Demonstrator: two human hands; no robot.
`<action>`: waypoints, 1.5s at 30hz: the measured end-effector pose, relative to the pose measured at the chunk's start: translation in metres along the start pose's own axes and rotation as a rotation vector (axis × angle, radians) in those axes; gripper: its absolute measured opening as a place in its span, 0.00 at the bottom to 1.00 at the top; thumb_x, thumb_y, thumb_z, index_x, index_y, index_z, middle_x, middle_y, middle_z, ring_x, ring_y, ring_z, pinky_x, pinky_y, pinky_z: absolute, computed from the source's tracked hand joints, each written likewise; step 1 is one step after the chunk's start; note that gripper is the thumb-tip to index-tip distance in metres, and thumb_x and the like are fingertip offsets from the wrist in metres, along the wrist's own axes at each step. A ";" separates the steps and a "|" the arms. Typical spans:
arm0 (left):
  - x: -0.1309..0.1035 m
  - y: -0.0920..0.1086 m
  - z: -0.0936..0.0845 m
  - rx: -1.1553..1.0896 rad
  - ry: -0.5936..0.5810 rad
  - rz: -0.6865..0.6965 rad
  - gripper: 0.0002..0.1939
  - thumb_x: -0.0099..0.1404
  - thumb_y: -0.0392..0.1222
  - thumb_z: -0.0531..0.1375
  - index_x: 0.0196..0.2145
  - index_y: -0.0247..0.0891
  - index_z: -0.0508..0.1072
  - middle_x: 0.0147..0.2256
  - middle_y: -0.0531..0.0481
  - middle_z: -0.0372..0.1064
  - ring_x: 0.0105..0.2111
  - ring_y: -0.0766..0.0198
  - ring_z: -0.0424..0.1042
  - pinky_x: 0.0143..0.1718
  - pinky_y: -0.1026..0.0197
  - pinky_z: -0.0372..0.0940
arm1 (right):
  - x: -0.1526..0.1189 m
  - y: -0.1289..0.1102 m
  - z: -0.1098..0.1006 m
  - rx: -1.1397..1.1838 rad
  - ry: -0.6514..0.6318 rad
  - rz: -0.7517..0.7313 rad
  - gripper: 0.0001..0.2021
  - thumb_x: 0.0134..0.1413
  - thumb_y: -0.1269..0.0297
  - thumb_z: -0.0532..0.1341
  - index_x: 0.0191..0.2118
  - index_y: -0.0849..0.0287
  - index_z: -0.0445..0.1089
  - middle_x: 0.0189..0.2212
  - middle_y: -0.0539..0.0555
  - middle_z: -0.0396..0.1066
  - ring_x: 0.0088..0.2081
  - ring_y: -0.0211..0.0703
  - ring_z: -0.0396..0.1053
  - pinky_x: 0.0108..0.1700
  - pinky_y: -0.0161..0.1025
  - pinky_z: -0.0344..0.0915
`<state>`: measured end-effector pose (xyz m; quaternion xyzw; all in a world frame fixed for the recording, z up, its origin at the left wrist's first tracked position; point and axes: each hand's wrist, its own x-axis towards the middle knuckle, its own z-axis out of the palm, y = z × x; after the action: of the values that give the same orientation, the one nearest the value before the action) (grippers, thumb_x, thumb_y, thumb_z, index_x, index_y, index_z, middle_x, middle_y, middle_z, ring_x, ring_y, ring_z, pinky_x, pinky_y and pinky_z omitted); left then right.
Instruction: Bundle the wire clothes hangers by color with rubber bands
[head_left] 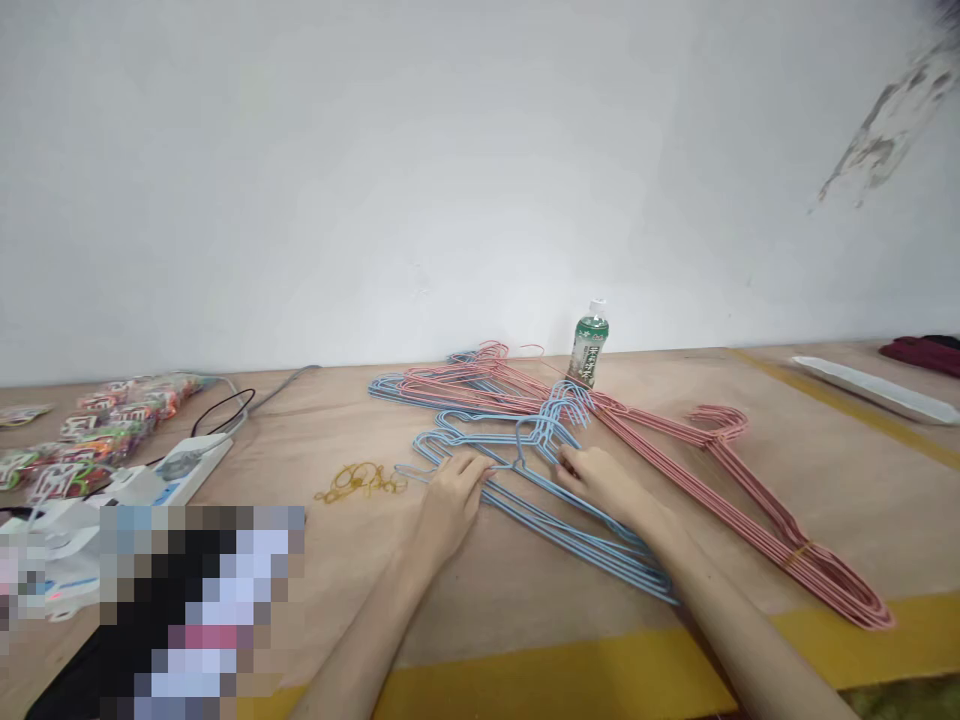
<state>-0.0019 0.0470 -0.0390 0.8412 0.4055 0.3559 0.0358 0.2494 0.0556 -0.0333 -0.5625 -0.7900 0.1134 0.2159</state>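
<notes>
Several blue wire hangers lie overlapping on the table, their hooks bunched toward the back. My left hand is closed on one blue hanger at its left shoulder, fingers pinched around the wire. Near the hooks, my right hand has curled fingers at the same blue hangers; its fingertips are partly hidden, and I cannot make out which wire they grip. To the right lies a bundle of pink wire hangers, with a rubber band around its near end. Behind my hands, more pink and blue hangers are piled.
A drink bottle stands by the wall. Loose yellow rubber bands lie left of my left hand. Farther left are a white power strip and packaged colourful items. A long white packet and dark red cloth lie right.
</notes>
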 end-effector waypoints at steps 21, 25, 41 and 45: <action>-0.006 0.021 -0.023 -0.011 -0.111 -0.081 0.13 0.66 0.49 0.53 0.37 0.41 0.72 0.20 0.58 0.57 0.22 0.68 0.59 0.27 0.64 0.52 | 0.010 0.036 -0.014 0.077 0.408 0.101 0.14 0.59 0.57 0.53 0.38 0.58 0.72 0.39 0.59 0.76 0.39 0.51 0.72 0.43 0.44 0.64; -0.007 0.019 -0.018 -0.019 -0.039 -0.106 0.13 0.68 0.49 0.52 0.33 0.41 0.73 0.18 0.60 0.54 0.20 0.70 0.57 0.26 0.65 0.53 | 0.005 0.034 -0.026 0.049 0.453 0.104 0.15 0.59 0.56 0.54 0.38 0.59 0.74 0.39 0.60 0.76 0.39 0.52 0.71 0.44 0.45 0.63; -0.007 0.025 -0.014 0.200 0.107 0.135 0.12 0.67 0.32 0.48 0.41 0.40 0.69 0.34 0.48 0.70 0.36 0.60 0.69 0.39 0.58 0.63 | -0.022 -0.047 -0.046 0.782 -0.299 0.004 0.19 0.57 0.47 0.56 0.36 0.59 0.73 0.28 0.52 0.72 0.31 0.40 0.69 0.36 0.36 0.66; -0.010 0.034 -0.024 0.259 0.158 0.101 0.12 0.65 0.29 0.48 0.33 0.42 0.67 0.29 0.52 0.69 0.29 0.63 0.69 0.30 0.62 0.60 | -0.014 -0.010 -0.045 0.464 0.013 0.053 0.17 0.58 0.50 0.55 0.40 0.58 0.72 0.38 0.55 0.74 0.38 0.44 0.70 0.40 0.38 0.64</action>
<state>0.0013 0.0120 -0.0154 0.8275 0.4066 0.3672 -0.1231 0.2659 0.0366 0.0074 -0.5192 -0.7264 0.2939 0.3413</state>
